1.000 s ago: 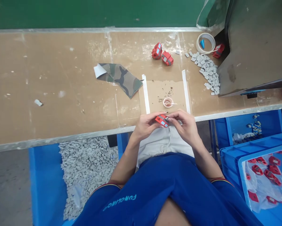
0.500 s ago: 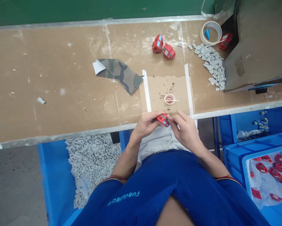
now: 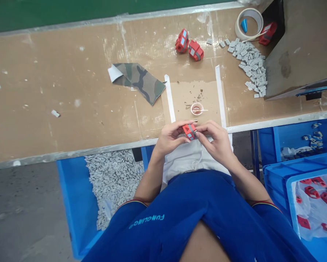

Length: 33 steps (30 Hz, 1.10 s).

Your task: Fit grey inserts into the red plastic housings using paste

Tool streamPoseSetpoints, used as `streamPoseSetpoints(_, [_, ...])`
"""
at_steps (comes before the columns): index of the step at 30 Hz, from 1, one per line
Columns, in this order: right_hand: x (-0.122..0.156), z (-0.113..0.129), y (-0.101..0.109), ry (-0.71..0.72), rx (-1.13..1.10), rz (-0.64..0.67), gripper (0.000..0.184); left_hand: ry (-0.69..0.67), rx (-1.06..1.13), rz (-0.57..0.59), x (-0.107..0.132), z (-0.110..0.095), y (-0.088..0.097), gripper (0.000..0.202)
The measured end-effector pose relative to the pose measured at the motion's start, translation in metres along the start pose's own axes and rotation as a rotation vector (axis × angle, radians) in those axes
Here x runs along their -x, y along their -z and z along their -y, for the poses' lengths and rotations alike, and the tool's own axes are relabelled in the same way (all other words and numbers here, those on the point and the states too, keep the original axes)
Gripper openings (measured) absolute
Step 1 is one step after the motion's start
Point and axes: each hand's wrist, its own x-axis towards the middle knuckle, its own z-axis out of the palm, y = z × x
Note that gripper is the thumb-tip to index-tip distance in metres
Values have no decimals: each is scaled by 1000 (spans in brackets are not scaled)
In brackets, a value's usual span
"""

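Note:
A small red part with grey inserts is held over the near edge of the workbench. My left hand grips it from the left with curled fingers. My right hand pinches its right side with thumb and fingertips. Just beyond the hands stands a small cup of brown paste with a white stick, on a taped cardboard patch.
Two finished red parts lie at the back. A heap of grey pieces and a tape roll sit back right beside a dark box. Camouflage cloth lies left. Blue bins hold grey pieces and red parts.
Both hands keep hold of the red part and have turned it slightly between the fingers. The view has shifted, so the bench sits lower and more to the right.

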Motion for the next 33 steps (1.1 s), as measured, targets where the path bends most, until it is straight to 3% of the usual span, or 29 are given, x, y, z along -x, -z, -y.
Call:
streamPoseSetpoints(4, [1,-6,-7,8,45,-37,7,-38,-88,-60,0,1,-2,50])
streamPoseSetpoints(9, [-2,-9,-7,71,67,-2,12,-45,-178,9,-1,-2,3,39])
streamPoseSetpoints(18, [11,-7,-1,82,166,31,12,-90,-284,74,1,-2,2,41])
streamPoseSetpoints(22, [16,-4,2,108,235,22,10,-69,-207,109,1,-1,1,50])
streamPoseSetpoints(29, [6,-3,6,54,337,188,11,-50,-186,91,2,1,2,48])
streamPoseSetpoints(33, [2,-7,7,45,319,207,13,-45,-217,75,2,1,2,45])
